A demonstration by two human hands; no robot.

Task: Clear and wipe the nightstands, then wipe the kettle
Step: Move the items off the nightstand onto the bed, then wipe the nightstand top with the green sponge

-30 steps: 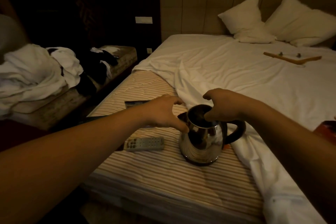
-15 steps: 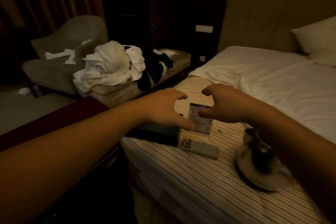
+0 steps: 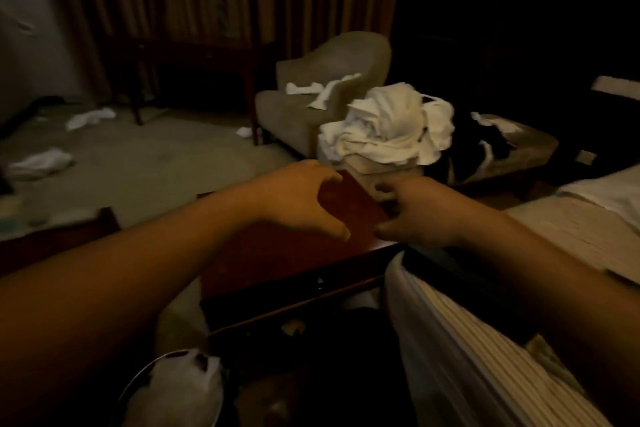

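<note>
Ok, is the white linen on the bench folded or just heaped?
Heaped. The white linen lies in a crumpled, twisted pile on the bench, with no flat folds or squared edges showing.

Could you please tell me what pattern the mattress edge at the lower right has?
The mattress has thin brown-and-cream stripes, seen in the head view.

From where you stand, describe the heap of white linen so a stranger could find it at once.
Start at the beige armchair in front of the striped curtains. Just right of it, on the near end of a low padded bench, sits the heap of white linen. It is the large crumpled mound, bulkier than the thin white strip draped on the chair seat or the scraps on the floor, with dark clothing beside it.
</note>
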